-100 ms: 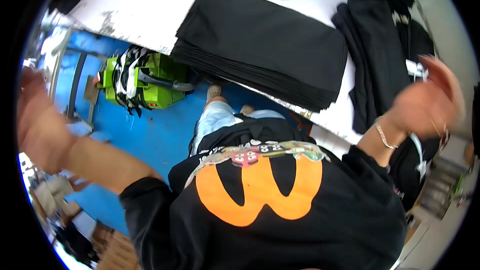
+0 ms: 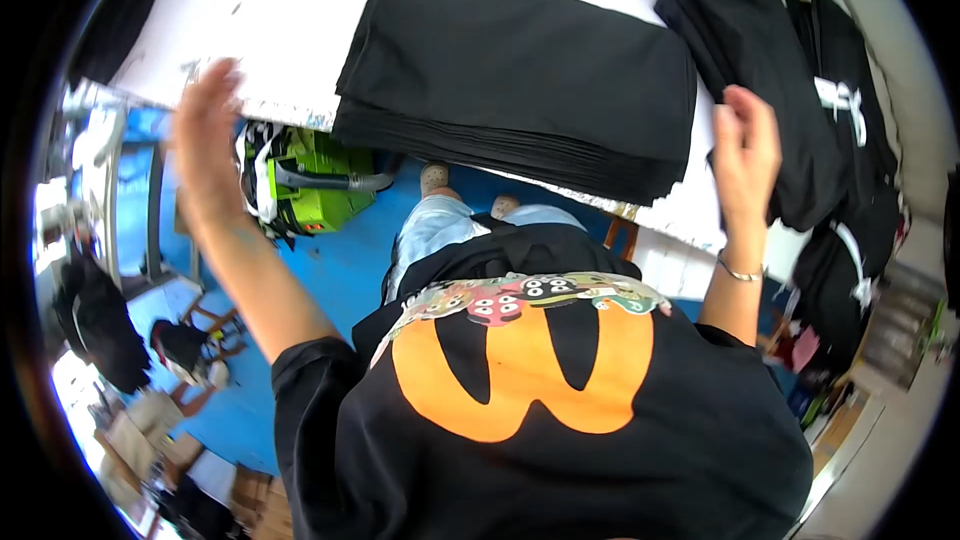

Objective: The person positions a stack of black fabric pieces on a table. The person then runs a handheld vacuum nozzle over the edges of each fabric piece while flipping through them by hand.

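A thick stack of folded black cloth (image 2: 520,70) lies on the white table in front of me, its layered edges toward my body. My left hand (image 2: 208,125) is raised left of the stack, near the table's front edge; it is somewhat blurred, with the fingers stretched out and nothing in them. On the other side, my right hand (image 2: 748,155) is held just past the stack's right end, fingers extended and holding nothing. It overlaps the edge of another dark cloth pile (image 2: 765,80) in view; whether it touches that pile I cannot tell.
The white table (image 2: 285,25) has a worn front edge. Below it stands a bright green machine (image 2: 325,185) with a grey hose on the blue floor (image 2: 310,290). Black bundles with white ties (image 2: 850,240) hang or lie at the right. Cardboard boxes (image 2: 265,505) are at lower left.
Both hands have come inward from far out at the sides, toward the two ends of the black stack. The view has shifted slightly.
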A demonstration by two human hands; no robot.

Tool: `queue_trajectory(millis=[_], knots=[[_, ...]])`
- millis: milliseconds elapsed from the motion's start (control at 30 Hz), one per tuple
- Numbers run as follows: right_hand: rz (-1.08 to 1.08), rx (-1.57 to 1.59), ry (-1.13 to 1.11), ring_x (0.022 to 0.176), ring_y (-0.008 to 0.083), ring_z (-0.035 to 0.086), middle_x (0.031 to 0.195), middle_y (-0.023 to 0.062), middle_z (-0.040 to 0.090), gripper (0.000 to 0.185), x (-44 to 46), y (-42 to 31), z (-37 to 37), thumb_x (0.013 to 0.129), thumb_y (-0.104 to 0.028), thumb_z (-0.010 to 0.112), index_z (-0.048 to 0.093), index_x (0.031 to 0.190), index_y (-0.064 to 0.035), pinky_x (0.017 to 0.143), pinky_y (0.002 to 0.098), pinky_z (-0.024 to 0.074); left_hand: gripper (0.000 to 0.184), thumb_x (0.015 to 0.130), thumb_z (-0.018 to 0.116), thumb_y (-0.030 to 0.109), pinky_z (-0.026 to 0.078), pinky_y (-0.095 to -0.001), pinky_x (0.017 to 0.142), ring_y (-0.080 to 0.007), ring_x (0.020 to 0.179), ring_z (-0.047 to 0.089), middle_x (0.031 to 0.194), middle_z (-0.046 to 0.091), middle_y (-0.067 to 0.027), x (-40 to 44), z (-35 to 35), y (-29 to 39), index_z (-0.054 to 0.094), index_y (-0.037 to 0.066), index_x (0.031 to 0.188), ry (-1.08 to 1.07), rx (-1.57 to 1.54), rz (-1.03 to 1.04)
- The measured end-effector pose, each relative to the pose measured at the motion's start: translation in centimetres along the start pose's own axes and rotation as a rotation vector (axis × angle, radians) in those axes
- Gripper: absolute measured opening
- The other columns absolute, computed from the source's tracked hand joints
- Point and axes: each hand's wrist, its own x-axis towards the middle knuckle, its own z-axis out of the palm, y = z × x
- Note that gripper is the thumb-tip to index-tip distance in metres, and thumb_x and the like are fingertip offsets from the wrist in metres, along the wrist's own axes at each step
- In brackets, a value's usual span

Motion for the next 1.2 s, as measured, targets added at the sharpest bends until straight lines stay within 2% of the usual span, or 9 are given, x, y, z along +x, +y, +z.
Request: queue_trajectory(millis=[67,200,400,467,567,800,1033,1133,1200], knots=[[0.136,-0.369,-0.090,0.111,0.0418,0.063,0.118,0.0270,0.064,0.058,-4.9,4.9,3.6,0.093,-0.041,0.071,0.061,0.122,0.0081,0.098,0.0437,0.0493,0.071,0.101,0.048,0.055,0.038,-0.0444,0.113,-0.0307,0.132,0.054,0.139,0.060,-0.0202,1.7,2.7,-4.1,0.053,-0.004,0.141,-0.095,0.187,-0.330],[0.697,-0.275,-0.004,0.118,0.0432,0.061,0.123,0.0363,0.061,0.092,-7.8,10.8,8.6,0.083,-0.064,0.071,0.057,0.124,0.0175,0.102,0.0445,0.0470,0.089,0.092,0.061,0.062,0.035,-0.0396,0.115,-0.0306,0.134,0.052,0.143,0.056,-0.0198,3.6,7.2,-11.0,0.046,-0.009,0.145,-0.538,0.149,-0.683],[0.951,-0.203,-0.176,0.097,0.0443,0.070,0.106,0.0371,0.068,0.099,-4.9,8.8,10.8,0.068,-0.067,0.081,0.061,0.105,0.0222,0.089,0.0414,0.0551,0.062,0.082,0.080,0.024,0.056,-0.0388,0.093,-0.0282,0.102,0.071,0.118,0.070,-0.0195,5.7,9.2,-10.2,0.059,-0.008,0.131,-0.716,0.057,-0.975],[1.016,0.049,-0.096,0.094,0.0360,0.072,0.107,0.0318,0.069,0.090,-6.4,8.7,10.7,0.066,-0.048,0.091,0.058,0.108,0.0243,0.086,0.0381,0.0566,0.054,0.080,0.077,0.016,0.056,-0.0384,0.092,-0.0290,0.100,0.071,0.113,0.072,-0.0190,6.6,9.4,-9.9,0.062,-0.008,0.126,-0.701,0.079,-1.061],[1.091,0.498,-0.219,0.107,0.0291,0.068,0.122,0.0221,0.068,0.063,-6.3,4.8,8.9,0.079,-0.017,0.077,0.056,0.131,0.0133,0.095,0.0353,0.0539,0.051,0.076,0.078,0.009,0.056,-0.0375,0.091,-0.0287,0.096,0.071,0.110,0.073,-0.0183,7.3,8.7,-11.3,0.066,-0.008,0.122,-0.661,0.073,-1.008],[0.987,0.522,0.074,0.101,0.0192,0.064,0.114,0.0113,0.069,0.056,1.4,-5.7,6.1,0.076,-0.007,0.080,0.061,0.126,0.0079,0.096,0.0311,0.0489,0.054,0.068,0.085,0.008,0.057,-0.0359,0.086,-0.0218,0.092,0.069,0.104,0.073,-0.0143,16.7,7.1,-2.5,0.066,-0.009,0.116,-0.632,0.259,-0.574],[0.667,0.792,0.149,0.092,0.0177,0.069,0.107,0.0135,0.070,0.045,21.6,-9.6,10.4,0.088,-0.020,0.075,0.063,0.119,0.0109,0.085,0.0279,0.0536,0.071,0.076,0.084,0.034,0.055,-0.0323,0.090,-0.0260,0.095,0.071,0.111,0.070,-0.0203,39.8,9.1,5.2,0.061,-0.013,0.124,-0.503,0.197,-0.291],[0.628,0.748,-0.160,0.100,0.0162,0.065,0.110,0.0122,0.070,0.053,27.9,-4.8,17.0,0.092,-0.033,0.072,0.062,0.123,0.0084,0.090,0.0276,0.0505,0.085,0.077,0.083,0.042,0.052,-0.0345,0.096,-0.0290,0.104,0.068,0.121,0.066,-0.0224,46.7,11.7,0.0,0.053,-0.014,0.134,-0.529,0.419,-0.309],[0.679,0.405,-0.063,0.127,0.0334,0.057,0.137,0.0264,0.056,0.093,29.2,1.8,25.9,0.083,-0.050,0.079,0.042,0.141,0.0124,0.106,0.0382,0.0463,0.100,0.079,0.078,0.058,0.043,-0.0419,0.110,-0.0383,0.126,0.058,0.136,0.058,-0.0272,52.8,12.4,-11.6,0.046,-0.013,0.142,-0.589,0.844,-0.229]])
